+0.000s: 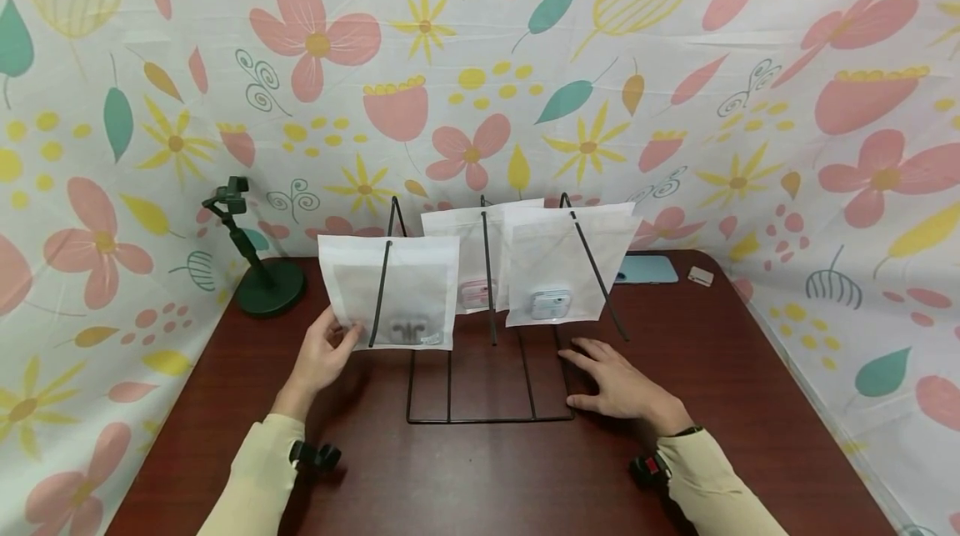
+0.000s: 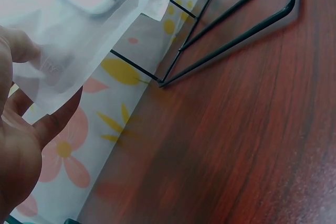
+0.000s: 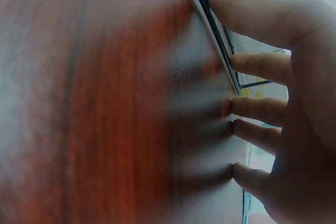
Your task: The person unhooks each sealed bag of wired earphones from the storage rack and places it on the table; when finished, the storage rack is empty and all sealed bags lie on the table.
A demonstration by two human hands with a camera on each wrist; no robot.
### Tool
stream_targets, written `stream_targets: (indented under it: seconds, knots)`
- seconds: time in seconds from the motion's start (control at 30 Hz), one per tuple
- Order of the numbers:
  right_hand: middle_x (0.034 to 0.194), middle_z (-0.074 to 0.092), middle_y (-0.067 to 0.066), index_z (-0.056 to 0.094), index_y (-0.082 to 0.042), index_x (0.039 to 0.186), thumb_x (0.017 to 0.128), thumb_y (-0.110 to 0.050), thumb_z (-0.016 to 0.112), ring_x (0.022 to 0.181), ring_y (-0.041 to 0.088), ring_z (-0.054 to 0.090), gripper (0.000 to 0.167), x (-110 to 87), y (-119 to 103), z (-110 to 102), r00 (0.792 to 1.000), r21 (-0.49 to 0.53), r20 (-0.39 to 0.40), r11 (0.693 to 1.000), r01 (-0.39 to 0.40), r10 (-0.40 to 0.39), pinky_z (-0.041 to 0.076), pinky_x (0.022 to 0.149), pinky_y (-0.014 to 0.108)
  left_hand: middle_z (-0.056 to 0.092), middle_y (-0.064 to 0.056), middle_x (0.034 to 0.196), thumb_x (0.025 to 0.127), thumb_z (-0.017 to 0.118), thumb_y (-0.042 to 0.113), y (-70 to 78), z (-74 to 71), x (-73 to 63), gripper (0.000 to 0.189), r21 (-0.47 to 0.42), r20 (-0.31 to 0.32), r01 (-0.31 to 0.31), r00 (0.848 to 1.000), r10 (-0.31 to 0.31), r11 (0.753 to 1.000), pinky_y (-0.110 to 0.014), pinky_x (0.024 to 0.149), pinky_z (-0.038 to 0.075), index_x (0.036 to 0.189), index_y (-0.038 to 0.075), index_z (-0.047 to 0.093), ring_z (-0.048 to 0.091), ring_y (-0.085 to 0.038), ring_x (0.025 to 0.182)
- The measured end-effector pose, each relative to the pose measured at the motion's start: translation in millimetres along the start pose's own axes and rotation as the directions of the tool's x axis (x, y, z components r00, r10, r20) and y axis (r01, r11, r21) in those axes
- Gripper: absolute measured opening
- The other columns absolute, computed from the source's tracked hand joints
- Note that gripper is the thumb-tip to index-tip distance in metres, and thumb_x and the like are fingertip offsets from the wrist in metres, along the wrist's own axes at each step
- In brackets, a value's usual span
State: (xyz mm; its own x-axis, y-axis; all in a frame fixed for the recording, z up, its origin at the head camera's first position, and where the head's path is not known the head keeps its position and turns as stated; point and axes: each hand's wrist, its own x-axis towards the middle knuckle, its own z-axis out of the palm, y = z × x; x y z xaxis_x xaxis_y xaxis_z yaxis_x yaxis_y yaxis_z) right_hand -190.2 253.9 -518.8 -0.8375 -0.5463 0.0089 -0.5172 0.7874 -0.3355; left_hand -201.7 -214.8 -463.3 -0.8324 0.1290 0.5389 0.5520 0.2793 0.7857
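Several white translucent pouches hang from the prongs of a black wire rack [image 1: 491, 420] on the table. My left hand [image 1: 318, 357] pinches the lower left corner of the left pouch [image 1: 397, 286], with the thumb in front and fingers behind, as the left wrist view also shows. A dark shape shows at that pouch's bottom. The middle pouch [image 1: 459, 248] has a small pink item low inside, and the right pouch [image 1: 566, 261] a pale blue one. My right hand [image 1: 618, 386] rests on the table with fingers spread, its thumb [image 3: 236, 6] touching the rack's base wire.
A dark green stand [image 1: 270, 286] with a small clamp head stands at the back left. Behind the right pouch lie a light blue phone [image 1: 648, 269] and a small white object [image 1: 701, 276]. Flowered cloth [image 1: 480, 61] surrounds the brown table [image 1: 480, 486].
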Motion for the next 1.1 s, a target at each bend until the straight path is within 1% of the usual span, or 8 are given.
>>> stream_targets:
  seconds: [0.2,0.3,0.43,0.57,0.73,0.83,0.97,1.1]
  knots:
    - [0.151,0.036,0.021,0.047,-0.014,0.145,0.085,-0.045,0.072,0.138,0.044,0.033,0.072,0.1,1,1,1.0,-0.005,-0.003,1.0,-0.003,0.003,0.036,0.104,0.062,0.063,0.011,0.098,0.085,0.062,-0.015,3.4,0.6,-4.9,0.024,0.01,-0.022,0.012,1.0,-0.011,1.0,-0.021,0.064,0.052,0.108,-0.009,0.059,0.062,-0.006,0.081]
    - [0.152,0.035,0.021,0.047,-0.014,0.145,0.085,-0.045,0.072,0.139,0.043,0.032,0.072,0.4,1,1,1.0,0.0,-0.002,1.0,-0.004,0.004,0.036,0.104,0.061,0.063,0.01,0.095,0.084,0.061,-0.017,4.5,1.1,-7.6,0.023,0.009,-0.036,0.014,0.999,-0.013,1.0,-0.02,0.061,0.05,0.105,-0.01,0.058,0.061,-0.007,0.077]
    - [0.152,0.035,0.021,0.047,-0.014,0.145,0.085,-0.045,0.072,0.139,0.043,0.032,0.072,0.1,0,1,1.0,0.008,0.001,1.0,-0.006,0.006,0.036,0.104,0.061,0.063,0.007,0.09,0.083,0.061,-0.019,5.1,2.3,-10.7,0.021,0.006,-0.051,0.002,0.999,-0.001,1.0,-0.019,0.058,0.049,0.102,-0.01,0.058,0.059,-0.005,0.073]
    - [0.152,0.034,0.021,0.046,-0.014,0.145,0.085,-0.046,0.071,0.139,0.044,0.031,0.072,-0.6,0,2,1.0,0.009,0.005,1.0,-0.015,0.015,0.035,0.104,0.062,0.062,0.006,0.09,0.082,0.061,-0.02,5.7,3.1,-13.6,0.022,0.001,-0.049,-0.015,0.999,0.015,1.0,-0.019,0.058,0.049,0.101,-0.01,0.058,0.059,-0.005,0.073]
    - [0.153,0.034,0.021,0.046,-0.014,0.146,0.085,-0.046,0.071,0.139,0.044,0.031,0.072,-0.7,0,2,1.0,0.015,0.008,0.999,-0.028,0.028,0.034,0.105,0.063,0.061,0.011,0.091,0.082,0.059,-0.021,5.7,4.6,-16.8,0.022,-0.008,-0.048,-0.041,0.998,0.04,0.999,-0.018,0.058,0.048,0.101,-0.011,0.057,0.058,-0.005,0.073]
    - [0.152,0.035,0.021,0.047,-0.014,0.145,0.085,-0.045,0.071,0.139,0.045,0.031,0.072,-0.9,0,2,0.999,0.019,0.009,0.999,-0.031,0.031,0.034,0.104,0.063,0.06,0.015,0.092,0.081,0.059,-0.022,6.3,5.6,-18.2,0.022,-0.018,-0.064,-0.048,0.997,0.047,0.999,-0.017,0.059,0.047,0.101,-0.011,0.058,0.058,-0.004,0.074]
    - [0.152,0.035,0.021,0.047,-0.015,0.145,0.085,-0.045,0.071,0.139,0.044,0.031,0.072,-0.6,0,2,0.999,0.022,0.008,0.999,-0.032,0.032,0.034,0.104,0.062,0.061,0.016,0.094,0.08,0.059,-0.023,7.3,6.4,-21.1,0.024,-0.031,-0.087,-0.055,0.995,0.053,0.998,-0.016,0.06,0.047,0.101,-0.012,0.057,0.058,-0.005,0.074]
    - [0.152,0.035,0.021,0.047,-0.015,0.145,0.085,-0.045,0.071,0.139,0.043,0.031,0.071,-0.3,1,2,1.0,0.02,0.007,0.999,-0.031,0.031,0.035,0.104,0.062,0.061,0.015,0.094,0.08,0.058,-0.024,8.3,6.6,-24.0,0.025,-0.031,-0.096,-0.071,0.993,0.067,0.997,-0.018,0.057,0.046,0.102,-0.013,0.057,0.056,-0.006,0.072]
